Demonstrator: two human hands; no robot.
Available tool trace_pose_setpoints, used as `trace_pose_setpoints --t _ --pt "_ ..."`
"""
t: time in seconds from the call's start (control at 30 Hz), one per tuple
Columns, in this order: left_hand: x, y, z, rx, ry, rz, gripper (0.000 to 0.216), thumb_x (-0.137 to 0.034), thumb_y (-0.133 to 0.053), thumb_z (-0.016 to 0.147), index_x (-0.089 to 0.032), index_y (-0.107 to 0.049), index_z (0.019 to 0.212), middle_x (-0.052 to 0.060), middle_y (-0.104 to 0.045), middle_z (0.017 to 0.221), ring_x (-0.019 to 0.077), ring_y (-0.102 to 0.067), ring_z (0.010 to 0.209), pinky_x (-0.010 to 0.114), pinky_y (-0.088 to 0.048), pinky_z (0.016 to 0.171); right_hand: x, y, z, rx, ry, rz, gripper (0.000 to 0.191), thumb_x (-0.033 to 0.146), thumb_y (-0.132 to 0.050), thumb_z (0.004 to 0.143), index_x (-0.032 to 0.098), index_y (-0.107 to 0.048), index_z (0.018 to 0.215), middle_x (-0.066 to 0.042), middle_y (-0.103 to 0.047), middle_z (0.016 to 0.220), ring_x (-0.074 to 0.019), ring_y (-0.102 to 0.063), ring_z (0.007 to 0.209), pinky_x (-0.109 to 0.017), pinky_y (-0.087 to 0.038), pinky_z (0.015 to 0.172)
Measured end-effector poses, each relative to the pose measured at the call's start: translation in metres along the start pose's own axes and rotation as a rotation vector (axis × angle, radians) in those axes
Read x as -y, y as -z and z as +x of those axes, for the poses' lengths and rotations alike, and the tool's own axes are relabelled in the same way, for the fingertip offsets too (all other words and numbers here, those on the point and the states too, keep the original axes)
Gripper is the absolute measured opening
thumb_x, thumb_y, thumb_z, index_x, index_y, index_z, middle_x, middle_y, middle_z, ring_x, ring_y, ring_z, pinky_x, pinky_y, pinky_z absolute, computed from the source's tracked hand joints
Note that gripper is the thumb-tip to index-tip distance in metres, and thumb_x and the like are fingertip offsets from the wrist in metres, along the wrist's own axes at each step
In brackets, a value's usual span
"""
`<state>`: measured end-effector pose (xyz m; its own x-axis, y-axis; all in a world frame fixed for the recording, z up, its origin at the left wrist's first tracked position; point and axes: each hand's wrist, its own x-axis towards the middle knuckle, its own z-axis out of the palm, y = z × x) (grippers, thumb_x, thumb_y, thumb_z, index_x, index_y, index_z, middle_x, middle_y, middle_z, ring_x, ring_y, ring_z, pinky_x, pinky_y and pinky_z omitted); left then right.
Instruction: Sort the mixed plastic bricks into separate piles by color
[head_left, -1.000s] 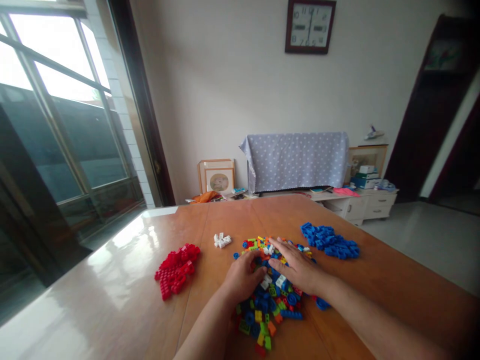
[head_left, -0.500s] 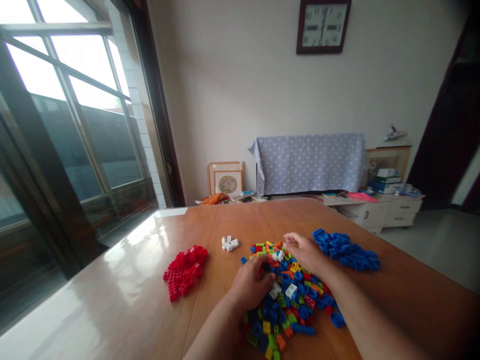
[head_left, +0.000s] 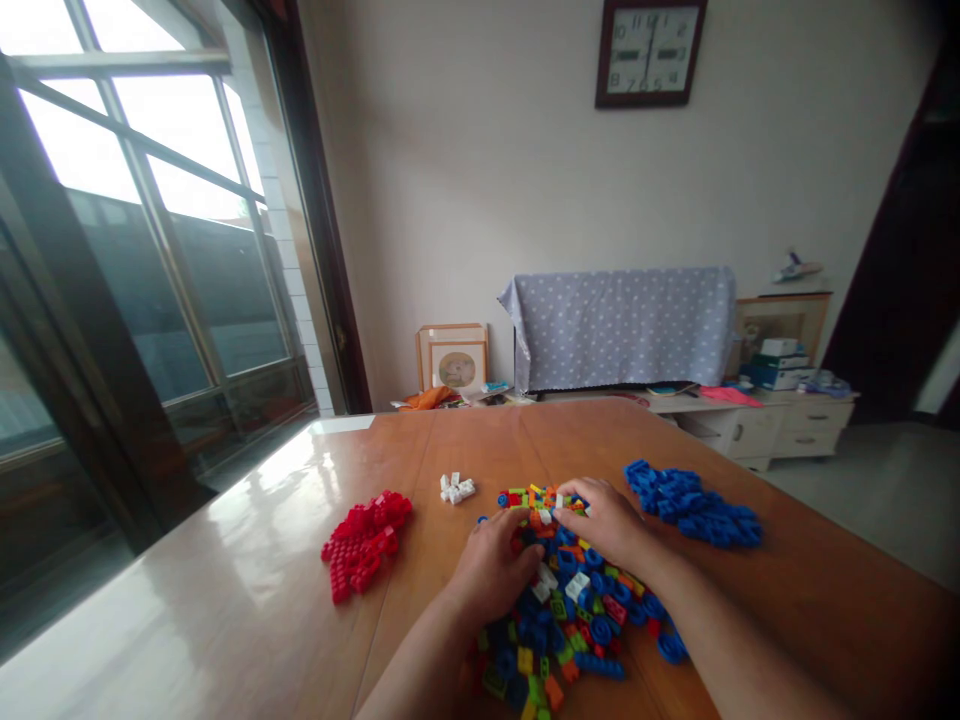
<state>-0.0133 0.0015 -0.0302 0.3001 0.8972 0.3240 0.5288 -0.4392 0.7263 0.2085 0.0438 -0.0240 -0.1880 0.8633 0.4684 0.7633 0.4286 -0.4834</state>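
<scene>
A mixed pile of building bricks (head_left: 559, 605) in blue, green, yellow, orange, red and white lies on the table before me. My left hand (head_left: 495, 568) rests at the pile's left side, fingers curved and thumb apart, with no brick visible in its grasp. At the far end of the heap, my right hand (head_left: 606, 520) has thumb and forefinger around a small white brick (head_left: 559, 501). Another white brick (head_left: 577, 586) lies loose among the blue pieces between my forearms.
On the left of the wooden table (head_left: 247, 600) is a group of red bricks (head_left: 367, 540). A small cluster of white bricks (head_left: 456, 488) sits beyond my left hand. Blue bricks (head_left: 694, 505) are heaped to the right. A low white cabinet (head_left: 795, 430) stands behind the table.
My right hand has moved left and nearer over the pile, its fingers closing on a white brick. My left hand has shifted slightly left.
</scene>
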Motion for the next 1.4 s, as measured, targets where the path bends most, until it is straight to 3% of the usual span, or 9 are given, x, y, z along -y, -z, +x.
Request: trace_pose_setpoints --t 0.1,0.23,0.37,0.57,0.7,0.87,1.17,1.4 --pt "-0.006 0.003 0.002 -0.091 -0.02 -0.012 0.038 -0.044 -0.062 0.084 -0.025 -0.069 0.116 0.009 -0.068 0.117 0.0287 -0.058 0.113 0.038 -0.044 0.1 0.01 0.002 -0.002 -0.057 0.001 0.146 0.024 0.035 -0.061 0.082 0.024 -0.064 0.103 -0.004 -0.071 0.099 -0.0221 -0.066 0.093 -0.034 -0.052 0.084" --pt "-0.011 0.001 0.004 -0.067 0.014 -0.289 0.038 -0.05 -0.054 0.09 -0.02 -0.071 0.107 0.008 -0.071 0.104 0.0229 -0.064 0.096 0.032 -0.049 0.086 0.032 -0.001 -0.009 0.032 0.04 0.289 0.026 0.032 -0.058 0.084 0.026 -0.061 0.109 -0.003 -0.071 0.092 -0.0194 -0.068 0.081 -0.03 -0.055 0.071" --pt "-0.009 -0.006 0.008 -0.023 0.113 -0.604 0.039 -0.05 -0.067 0.082 -0.014 -0.068 0.097 0.007 -0.071 0.088 0.017 -0.062 0.078 0.026 -0.049 0.07 0.05 -0.005 -0.016 0.055 0.137 0.282 0.027 0.025 -0.056 0.085 0.027 -0.063 0.111 -0.004 -0.072 0.096 -0.0202 -0.068 0.084 -0.032 -0.055 0.076" --pt "0.0 -0.006 0.016 -0.114 0.213 -0.772 0.034 -0.042 -0.076 0.072 -0.014 -0.061 0.083 0.0 -0.061 0.069 0.0095 -0.053 0.061 0.021 -0.041 0.059 0.047 -0.005 -0.017 0.105 0.134 0.359 0.046 0.027 -0.056 0.086 0.028 -0.056 0.132 -0.006 -0.072 0.109 -0.0219 -0.069 0.095 -0.035 -0.056 0.086" --pt "0.018 0.012 0.018 -0.335 0.269 -0.625 0.027 -0.036 -0.073 0.071 -0.015 -0.059 0.079 -0.002 -0.058 0.067 0.0093 -0.052 0.06 0.021 -0.041 0.059 0.028 0.0 -0.013 0.012 0.024 0.392 0.045 0.036 -0.055 0.088 0.024 -0.056 0.132 -0.006 -0.072 0.101 -0.0214 -0.07 0.09 -0.036 -0.058 0.082" --pt "0.051 0.039 0.016 -0.512 0.534 -0.439 0.028 -0.038 -0.065 0.074 -0.013 -0.06 0.088 0.006 -0.067 0.077 0.0127 -0.059 0.061 0.023 -0.043 0.056 0.011 0.007 -0.007 -0.129 -0.028 0.381 0.039 0.044 -0.054 0.089 0.023 -0.063 0.12 -0.006 -0.073 0.099 -0.0222 -0.07 0.088 -0.034 -0.058 0.079" --pt "0.083 0.046 0.02 -0.572 0.61 -0.26 0.026 -0.02 -0.055 0.075 -0.013 -0.059 0.099 0.008 -0.068 0.082 0.0174 -0.065 0.07 0.025 -0.046 0.06 0.002 0.02 -0.005 -0.185 -0.072 0.346 0.037 0.045 -0.054 0.09 0.022 -0.065 0.117 -0.007 -0.073 0.102 -0.0219 -0.07 0.094 -0.033 -0.056 0.084" --pt "0.088 0.046 0.02 -0.559 0.56 0.092 0.012 -0.025 -0.054 0.082 -0.018 -0.059 0.091 0.009 -0.068 0.093 0.0216 -0.062 0.088 0.028 -0.044 0.073 -0.013 0.031 -0.002 -0.272 -0.171 0.276 0.035 0.046 -0.054 0.09 0.023 -0.065 0.114 -0.006 -0.075 0.096 -0.0219 -0.071 0.089 -0.032 -0.055 0.079"
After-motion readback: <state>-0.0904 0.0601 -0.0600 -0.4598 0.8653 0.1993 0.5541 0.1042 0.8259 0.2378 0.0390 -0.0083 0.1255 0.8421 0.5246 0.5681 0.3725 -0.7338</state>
